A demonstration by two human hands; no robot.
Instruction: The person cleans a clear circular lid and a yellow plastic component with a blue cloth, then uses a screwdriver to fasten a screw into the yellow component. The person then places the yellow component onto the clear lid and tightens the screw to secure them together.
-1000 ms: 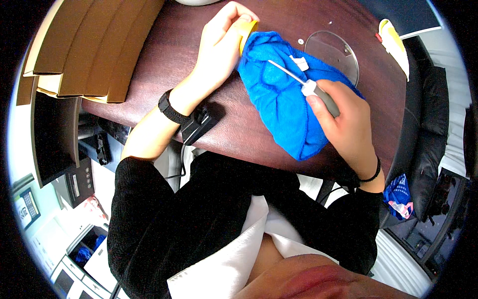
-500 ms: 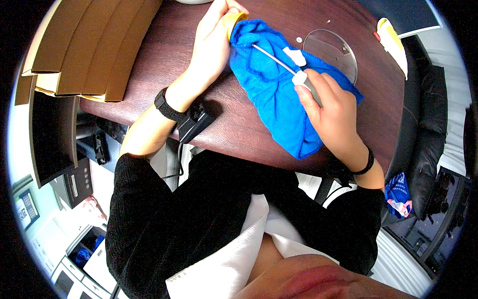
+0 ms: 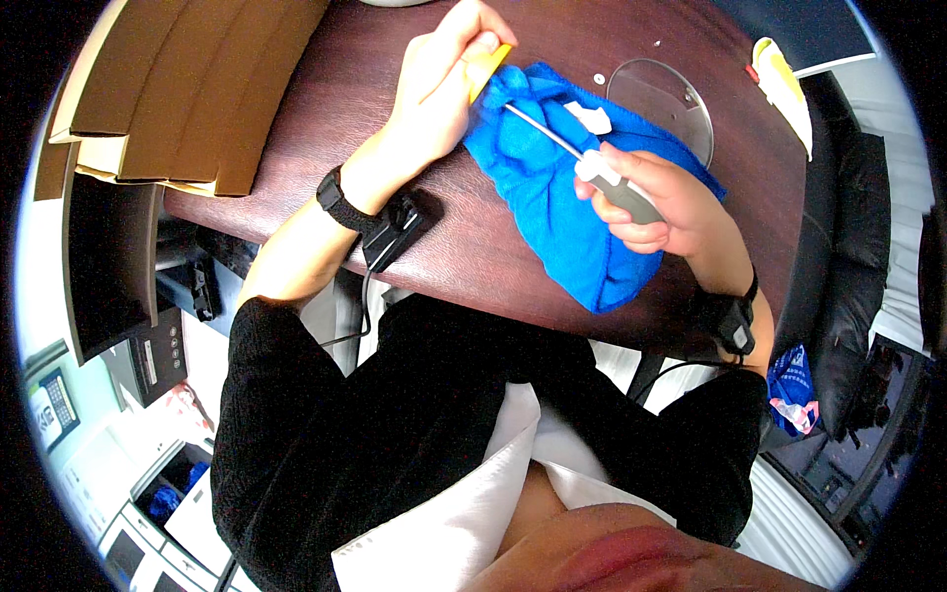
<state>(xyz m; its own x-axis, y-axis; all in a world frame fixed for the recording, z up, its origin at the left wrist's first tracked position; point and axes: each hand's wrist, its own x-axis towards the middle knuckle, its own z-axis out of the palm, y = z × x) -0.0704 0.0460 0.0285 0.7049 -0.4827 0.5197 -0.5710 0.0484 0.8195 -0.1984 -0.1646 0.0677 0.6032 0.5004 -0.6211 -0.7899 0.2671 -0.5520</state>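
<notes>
My left hand (image 3: 431,94) is closed on a yellow rigid piece (image 3: 490,69) with a straight edge; its full shape is hidden by the fingers. A blue cloth (image 3: 557,212) lies bunched on the table, its upper end against that piece. My right hand (image 3: 681,202) grips a screwdriver (image 3: 623,189) by its grey and white handle. The thin metal shaft points up and left, and its tip reaches the gathered cloth beside the yellow piece. Whether the tip touches the piece cannot be seen. On the cloth shows a white tag (image 3: 590,117).
Beyond the cloth lies a clear round disc (image 3: 663,94), with a small white ring (image 3: 599,79) beside it. Folded cardboard (image 3: 187,89) occupies the far left of the dark wooden table (image 3: 360,118). A yellow and white item (image 3: 781,91) rests at the right edge, near a black sofa (image 3: 853,276).
The yellow piece has tilted, now showing edge-on in my left hand. My right hand has turned around the screwdriver handle, palm more upward, with the fingers now showing below it.
</notes>
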